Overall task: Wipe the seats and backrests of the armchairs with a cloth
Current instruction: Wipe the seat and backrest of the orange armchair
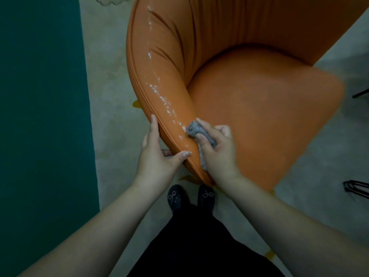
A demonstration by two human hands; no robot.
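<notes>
A: What is nearest to the camera?

B: Two bare forearms reach forward over a dark skirt [199, 246]. Below them two black shoes [177, 196] with small bow ornaments stand on a pale carpet [111, 96], just beside the armchair.

A: And the hands?

B: The left hand [157, 150] grips the near end of the backrest [165, 76]. Its thumb lies over the inner face, and the fingers are curled round the outer edge. The right hand [217, 150] holds a grey cloth [196, 130]. The fingers are curled round the cloth and press it against the inner side of the backrest, just above the seat.

A: Where is the armchair?

B: The orange armchair [259, 108] stands in front of the person, on the carpet. Its seat [265, 116] is round and smooth. A shiny wet streak [159, 92] runs along the curved backrest, from the cloth up toward the far top.

A: What is farther away?

B: A dark green floor [40, 96] lies left of the carpet. At the right edge, thin black metal legs [357, 186] are visible.
</notes>
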